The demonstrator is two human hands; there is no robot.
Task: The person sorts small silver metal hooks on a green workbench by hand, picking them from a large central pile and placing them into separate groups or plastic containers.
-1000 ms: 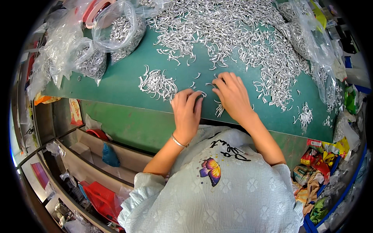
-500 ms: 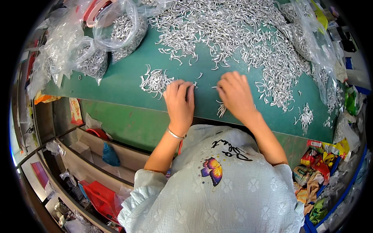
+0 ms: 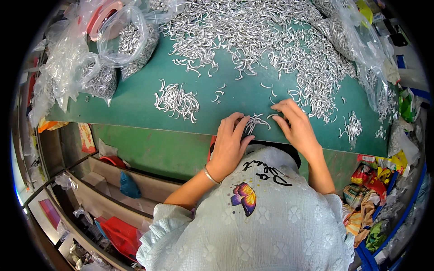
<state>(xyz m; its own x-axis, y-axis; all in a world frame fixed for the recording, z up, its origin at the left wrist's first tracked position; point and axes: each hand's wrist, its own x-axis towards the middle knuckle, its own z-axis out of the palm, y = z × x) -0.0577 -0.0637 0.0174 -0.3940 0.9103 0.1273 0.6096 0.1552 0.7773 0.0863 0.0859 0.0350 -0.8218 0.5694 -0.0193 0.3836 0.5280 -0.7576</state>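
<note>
1. Far left, I see clear plastic bags point(image 3: 101, 67) stuffed with silver metal hooks, resting on the green table point(image 3: 135, 101).
2. A small separate pile of hooks point(image 3: 176, 100) lies well left of my hands.
3. My left hand point(image 3: 230, 144) lies flat near the table's front edge, fingers spread, its fingertips touching a little cluster of hooks point(image 3: 257, 122); it grips nothing.
4. My right hand point(image 3: 296, 128) rests palm down just right of that cluster, fingers loosely extended, index tip at the hooks.
5. Beyond, the big heap of hooks point(image 3: 280, 49) covers the back and right.
</note>
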